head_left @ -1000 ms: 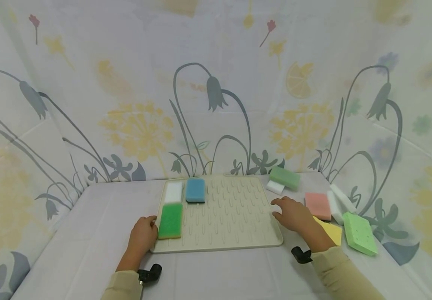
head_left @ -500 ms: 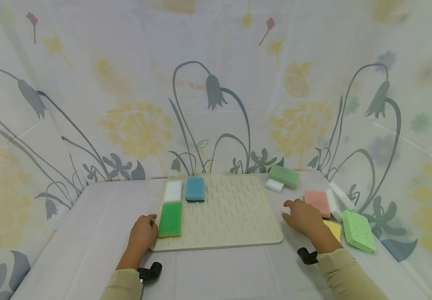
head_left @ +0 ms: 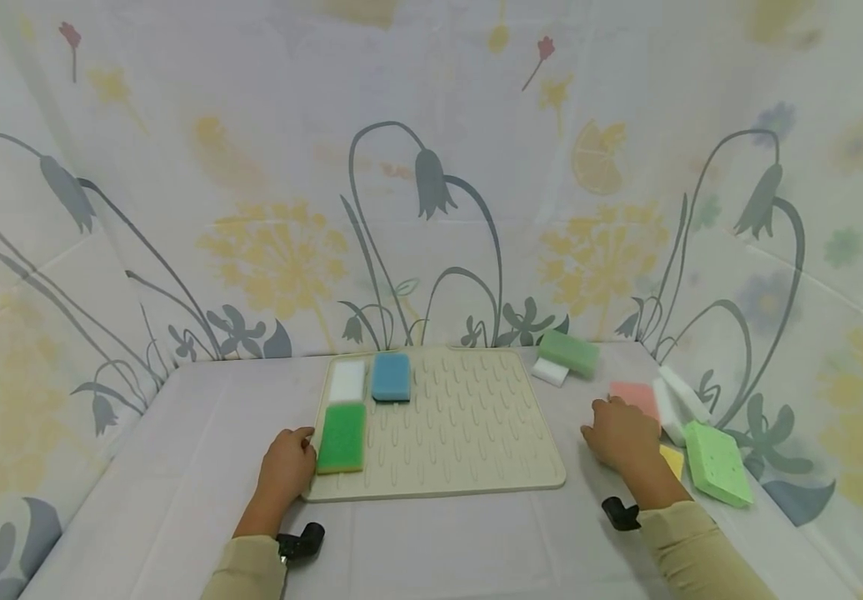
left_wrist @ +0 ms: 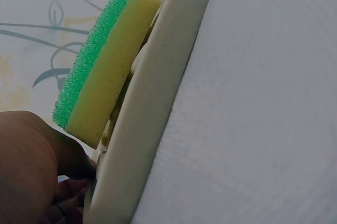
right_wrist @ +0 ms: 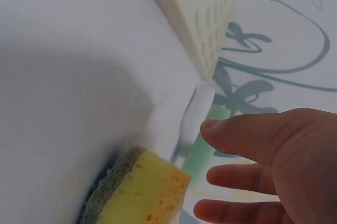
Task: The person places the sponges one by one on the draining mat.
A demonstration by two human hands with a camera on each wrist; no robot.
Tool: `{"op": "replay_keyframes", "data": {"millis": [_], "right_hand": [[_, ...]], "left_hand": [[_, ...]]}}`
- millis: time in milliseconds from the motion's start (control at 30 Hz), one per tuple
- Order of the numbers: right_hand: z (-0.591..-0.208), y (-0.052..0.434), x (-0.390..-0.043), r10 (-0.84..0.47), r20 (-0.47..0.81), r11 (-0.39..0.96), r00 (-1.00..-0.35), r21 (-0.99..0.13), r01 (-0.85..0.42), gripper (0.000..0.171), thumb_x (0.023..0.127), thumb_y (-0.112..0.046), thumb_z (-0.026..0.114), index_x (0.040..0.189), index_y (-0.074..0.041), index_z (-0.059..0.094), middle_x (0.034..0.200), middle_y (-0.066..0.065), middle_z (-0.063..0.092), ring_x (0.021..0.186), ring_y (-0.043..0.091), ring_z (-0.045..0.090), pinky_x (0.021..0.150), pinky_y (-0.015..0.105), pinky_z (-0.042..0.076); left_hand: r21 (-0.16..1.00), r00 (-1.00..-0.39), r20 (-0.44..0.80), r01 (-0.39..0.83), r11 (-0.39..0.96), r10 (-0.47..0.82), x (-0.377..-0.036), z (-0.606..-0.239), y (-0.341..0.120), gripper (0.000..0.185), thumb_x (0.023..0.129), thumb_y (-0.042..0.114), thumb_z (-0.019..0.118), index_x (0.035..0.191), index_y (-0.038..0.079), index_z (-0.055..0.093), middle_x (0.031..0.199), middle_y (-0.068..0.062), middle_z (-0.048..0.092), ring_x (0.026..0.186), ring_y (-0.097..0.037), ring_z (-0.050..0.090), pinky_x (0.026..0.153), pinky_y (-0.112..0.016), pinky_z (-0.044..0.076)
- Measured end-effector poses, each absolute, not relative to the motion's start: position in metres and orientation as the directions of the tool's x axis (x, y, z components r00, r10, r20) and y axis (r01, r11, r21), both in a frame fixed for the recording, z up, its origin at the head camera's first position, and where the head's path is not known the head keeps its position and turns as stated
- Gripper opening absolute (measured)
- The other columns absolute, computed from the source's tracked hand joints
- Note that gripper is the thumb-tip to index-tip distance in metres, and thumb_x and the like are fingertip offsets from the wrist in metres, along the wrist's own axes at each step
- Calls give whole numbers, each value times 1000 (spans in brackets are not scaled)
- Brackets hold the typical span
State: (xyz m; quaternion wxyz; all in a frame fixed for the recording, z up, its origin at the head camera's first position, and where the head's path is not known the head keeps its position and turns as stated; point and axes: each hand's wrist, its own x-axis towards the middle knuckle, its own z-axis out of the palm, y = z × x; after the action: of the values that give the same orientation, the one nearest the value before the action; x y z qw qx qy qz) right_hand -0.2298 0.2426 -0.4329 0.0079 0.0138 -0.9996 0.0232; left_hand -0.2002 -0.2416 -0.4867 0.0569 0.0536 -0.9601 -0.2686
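My left hand [head_left: 286,467] is at the left edge of a beige ribbed mat [head_left: 469,433], gripping its rim; the left wrist view shows the thumb on the edge, fingers partly hidden. Beside it on the mat lies a green-topped sponge [head_left: 341,437], its yellow underside showing in that view. A white sponge [head_left: 346,382] and a blue sponge [head_left: 391,377] lie behind. My right hand [head_left: 621,435], fingers apart and holding nothing, hovers over a pink sponge [head_left: 640,398], partly covering it. In the right wrist view, a yellow-orange sponge with grey scourer [right_wrist: 139,190] lies near the fingertips.
Right of the mat, a green sponge [head_left: 569,353] leans on a small white block [head_left: 550,372]. White pieces [head_left: 670,410], a light-green sponge [head_left: 718,463] and a partly hidden yellow sponge [head_left: 673,460] lie further right. A patterned cloth wall [head_left: 461,275] rises behind the table.
My right hand has moved right, from the mat's right edge to above the pink sponge. My left hand stays at the mat's left edge.
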Motion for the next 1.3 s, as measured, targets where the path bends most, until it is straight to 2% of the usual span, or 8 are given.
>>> {"op": "replay_keyframes", "data": {"millis": [133,267,500,733,900,1033,1167,1300], "right_hand": [[-434,248,-230,1,20,1000,-1000,-23,1,40,86,-35,64,98,3,65,86,20,57,74,39,58,58,52,46],[-437,252,-230,17,-4,1000,-1000,-19,17,43,84,-38,66,91,4,66,85,20,56,72,37,57,58,50,46],[-440,253,-229,4,-23,1000,-1000,-24,5,31,80,-25,66,91,4,65,84,18,53,71,35,55,59,48,46],[-438,245,-219,-66,-56,998,-996,15,-67,21,85,-10,58,98,5,65,91,18,54,77,35,54,62,51,47],[-439,242,-207,-107,-52,992,-993,62,-110,20,89,-7,55,103,4,66,96,18,56,79,32,55,61,47,49],[-440,240,-196,-131,-46,990,-990,39,-133,19,90,-4,54,103,1,67,100,16,58,87,33,57,58,45,50],[-440,238,-187,-167,-26,986,-986,-19,-166,20,86,-2,60,104,-5,68,104,12,60,93,33,59,58,45,50],[-442,236,-181,-196,-6,979,-981,-55,-196,12,83,-6,68,94,-9,68,96,6,59,85,26,56,57,40,49]], "left_hand": [[525,-988,84,-65,849,-128,-202,-486,-240,37,94,7,49,126,-10,58,94,-18,60,79,-23,55,71,-42,49],[530,-989,86,-59,846,-123,-203,-485,-239,37,93,7,49,126,-10,58,95,-19,60,79,-24,56,70,-42,49],[526,-989,79,-68,848,-128,-202,-485,-240,37,93,6,50,125,-10,58,95,-19,60,82,-25,57,73,-43,49],[527,-988,83,-66,847,-129,-200,-487,-242,37,93,6,49,125,-10,58,97,-20,61,86,-28,60,76,-46,50],[524,-989,80,-67,849,-128,-200,-487,-242,37,93,7,49,124,-11,58,96,-19,61,85,-27,60,76,-46,50],[521,-989,80,-67,851,-126,-199,-487,-242,37,92,7,49,124,-11,59,96,-19,61,85,-27,60,76,-46,50],[518,-989,82,-63,853,-123,-199,-487,-242,37,92,7,49,124,-11,58,95,-19,61,83,-26,59,75,-45,50],[521,-989,92,-53,852,-118,-199,-486,-242,37,92,7,49,123,-11,58,95,-19,61,83,-25,58,74,-45,50]]}}
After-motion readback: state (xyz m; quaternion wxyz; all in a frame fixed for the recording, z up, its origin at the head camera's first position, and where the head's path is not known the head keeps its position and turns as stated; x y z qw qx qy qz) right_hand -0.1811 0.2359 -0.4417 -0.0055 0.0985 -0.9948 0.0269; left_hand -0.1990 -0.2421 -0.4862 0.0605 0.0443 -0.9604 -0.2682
